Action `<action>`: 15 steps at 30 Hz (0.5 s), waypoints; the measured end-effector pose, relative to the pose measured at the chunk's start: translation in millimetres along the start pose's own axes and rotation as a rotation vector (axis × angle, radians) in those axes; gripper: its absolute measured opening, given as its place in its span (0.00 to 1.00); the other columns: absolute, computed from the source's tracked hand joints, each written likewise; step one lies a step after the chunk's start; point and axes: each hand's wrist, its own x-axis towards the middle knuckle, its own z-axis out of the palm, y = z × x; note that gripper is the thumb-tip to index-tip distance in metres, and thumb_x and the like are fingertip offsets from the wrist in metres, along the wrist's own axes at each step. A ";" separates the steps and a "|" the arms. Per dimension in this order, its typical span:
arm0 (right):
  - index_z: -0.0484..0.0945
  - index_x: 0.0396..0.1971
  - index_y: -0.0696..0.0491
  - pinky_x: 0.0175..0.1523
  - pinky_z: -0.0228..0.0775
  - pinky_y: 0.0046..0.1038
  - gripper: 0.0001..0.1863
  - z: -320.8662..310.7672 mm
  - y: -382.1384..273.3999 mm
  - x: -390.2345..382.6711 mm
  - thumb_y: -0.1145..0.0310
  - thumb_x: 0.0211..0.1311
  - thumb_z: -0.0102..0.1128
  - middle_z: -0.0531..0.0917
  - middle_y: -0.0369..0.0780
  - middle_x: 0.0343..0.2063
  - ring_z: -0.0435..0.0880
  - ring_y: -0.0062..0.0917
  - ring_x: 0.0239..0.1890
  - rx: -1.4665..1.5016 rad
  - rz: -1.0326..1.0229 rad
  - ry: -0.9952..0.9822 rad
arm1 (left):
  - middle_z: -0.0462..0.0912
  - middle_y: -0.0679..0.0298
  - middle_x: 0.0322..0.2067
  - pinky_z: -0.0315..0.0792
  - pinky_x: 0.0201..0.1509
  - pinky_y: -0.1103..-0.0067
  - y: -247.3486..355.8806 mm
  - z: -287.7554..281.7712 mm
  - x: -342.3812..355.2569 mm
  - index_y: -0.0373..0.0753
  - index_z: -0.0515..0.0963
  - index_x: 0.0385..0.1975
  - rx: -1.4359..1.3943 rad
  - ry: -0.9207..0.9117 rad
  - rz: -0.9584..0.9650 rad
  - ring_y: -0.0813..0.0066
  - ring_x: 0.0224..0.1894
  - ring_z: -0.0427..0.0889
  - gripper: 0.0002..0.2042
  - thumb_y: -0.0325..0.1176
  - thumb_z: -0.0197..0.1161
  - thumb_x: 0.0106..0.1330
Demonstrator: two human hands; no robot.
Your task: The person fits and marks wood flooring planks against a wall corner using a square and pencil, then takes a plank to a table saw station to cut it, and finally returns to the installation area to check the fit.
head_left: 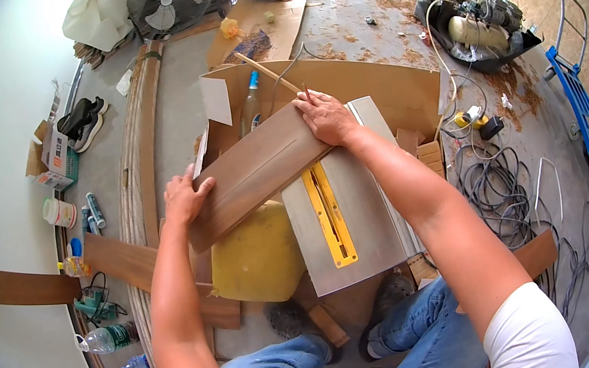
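A brown wood-look plank (261, 170) lies tilted in front of me, with a thin line along its upper face. My left hand (188, 196) grips its left edge, thumb on top. At the plank's far right end, my right hand (326, 117) is closed over the edge. A thin, pencil-like stick (306, 92) shows at the right fingers; whether they hold it I cannot tell. The plank's right end overlaps a grey metal saw table (369, 206) with a yellow slotted insert (329, 217). Below the plank is a yellow seat-like piece (256, 258).
An open cardboard box (380, 86) stands behind the saw table, with a blue-topped bottle (252, 97) nearby. Coiled cables (496, 188) lie right, below an air compressor (480, 29). A blue hand truck (577, 98) stands farther right. Long strips (138, 148) and bottles line the left.
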 end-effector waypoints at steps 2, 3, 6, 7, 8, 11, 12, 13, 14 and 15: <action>0.72 0.68 0.52 0.78 0.54 0.39 0.26 1.3 -5.9 -11.4 0.62 0.73 0.50 0.73 0.45 0.69 0.66 0.38 0.74 0.019 0.079 -0.061 | 0.72 0.47 0.64 0.63 0.73 0.59 7.7 13.4 -5.6 0.44 0.61 0.76 -0.042 0.147 -0.259 0.49 0.69 0.67 0.50 0.72 0.63 0.59; 0.71 0.68 0.52 0.78 0.54 0.40 0.26 -0.6 -7.3 -16.3 0.61 0.73 0.50 0.72 0.45 0.70 0.65 0.38 0.74 0.009 0.124 -0.083 | 0.71 0.46 0.64 0.63 0.73 0.59 11.9 18.5 -7.3 0.44 0.60 0.76 -0.045 0.192 -0.396 0.49 0.70 0.66 0.52 0.73 0.64 0.58; 0.69 0.70 0.51 0.78 0.53 0.41 0.28 -20.8 -32.4 -19.3 0.57 0.73 0.50 0.68 0.43 0.73 0.62 0.37 0.76 -0.018 0.247 -0.234 | 0.73 0.41 0.65 0.66 0.72 0.59 -0.8 16.1 -8.8 0.38 0.56 0.76 -0.173 0.192 -0.558 0.47 0.70 0.69 0.58 0.73 0.68 0.53; 0.68 0.71 0.51 0.78 0.52 0.41 0.29 -32.4 -41.4 -10.7 0.56 0.73 0.50 0.66 0.43 0.74 0.61 0.37 0.76 -0.028 0.279 -0.278 | 0.73 0.40 0.65 0.66 0.72 0.60 -25.3 11.0 2.5 0.35 0.58 0.75 -0.289 0.152 -0.515 0.47 0.70 0.70 0.57 0.72 0.69 0.54; 0.67 0.71 0.50 0.78 0.51 0.41 0.30 -34.7 -39.5 -12.9 0.55 0.74 0.49 0.65 0.43 0.74 0.60 0.37 0.77 -0.049 0.277 -0.267 | 0.74 0.39 0.64 0.66 0.71 0.60 -29.6 10.4 6.1 0.31 0.59 0.74 -0.416 0.091 -0.466 0.47 0.69 0.72 0.57 0.71 0.70 0.55; 0.64 0.74 0.50 0.80 0.47 0.41 0.32 -24.8 -25.7 -23.0 0.53 0.75 0.46 0.61 0.43 0.76 0.56 0.36 0.78 -0.121 0.266 -0.186 | 0.77 0.38 0.61 0.68 0.70 0.63 -22.2 22.5 0.4 0.27 0.59 0.73 -0.420 0.205 -0.377 0.45 0.66 0.76 0.57 0.71 0.69 0.55; 0.62 0.75 0.50 0.80 0.46 0.41 0.32 -16.7 -18.4 -25.5 0.52 0.76 0.45 0.61 0.43 0.77 0.55 0.36 0.79 -0.151 0.254 -0.126 | 0.76 0.38 0.62 0.68 0.70 0.62 -20.0 23.8 -0.4 0.27 0.59 0.73 -0.419 0.207 -0.366 0.45 0.66 0.75 0.58 0.71 0.69 0.56; 0.61 0.76 0.50 0.81 0.44 0.41 0.33 -14.0 -18.3 -28.5 0.52 0.77 0.44 0.60 0.43 0.77 0.54 0.36 0.79 -0.176 0.235 -0.073 | 0.76 0.37 0.62 0.68 0.70 0.62 -21.2 24.6 -3.8 0.27 0.58 0.73 -0.418 0.208 -0.364 0.45 0.67 0.75 0.58 0.72 0.68 0.56; 0.60 0.76 0.50 0.81 0.43 0.41 0.33 -11.4 -19.4 -33.0 0.52 0.77 0.43 0.59 0.43 0.77 0.53 0.37 0.80 -0.111 0.259 -0.110 | 0.75 0.37 0.63 0.67 0.70 0.62 -22.4 25.6 -7.2 0.27 0.58 0.73 -0.417 0.210 -0.363 0.45 0.67 0.74 0.58 0.72 0.67 0.56; 0.59 0.77 0.50 0.82 0.42 0.40 0.33 -8.4 -21.6 -36.6 0.52 0.77 0.43 0.59 0.43 0.78 0.52 0.37 0.80 -0.046 0.283 -0.147 | 0.75 0.37 0.63 0.67 0.71 0.61 -24.5 27.4 -10.6 0.29 0.56 0.74 -0.398 0.200 -0.366 0.44 0.68 0.74 0.58 0.73 0.66 0.57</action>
